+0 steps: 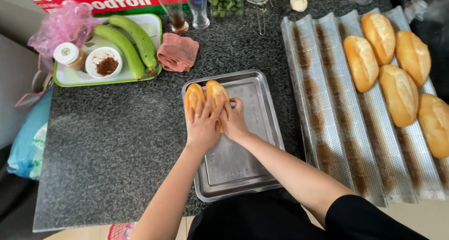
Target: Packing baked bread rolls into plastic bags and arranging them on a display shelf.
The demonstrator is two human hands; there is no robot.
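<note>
**Hands on two bread rolls in the steel tray**

Bread rolls (206, 97) sit side by side at the far left corner of the steel tray (243, 170), and both your hands are on them. Your left hand (203, 125) lies flat over the two rolls with the fingers spread and loosely curved, pressing rather than clamping. Your right hand (234, 118) touches the right-hand roll from its right side, fingers bent in against the crust; it seems to pinch the roll lightly, though your left hand hides part of the contact. The two hands touch each other at the knuckles.

Well to the right of your right hand lies a perforated, corrugated baking rack (336, 128), with five golden loaves (397, 71) resting in its far channels. Beyond your left hand, a folded pink cloth (177, 52) lies on the dark speckled counter (117, 137). Further left of that, a green-rimmed tray (70, 78) carries two long green gourds (128, 43), a small white bowl of reddish-brown spice (105, 62) and a white-capped jar (69, 54).
</note>
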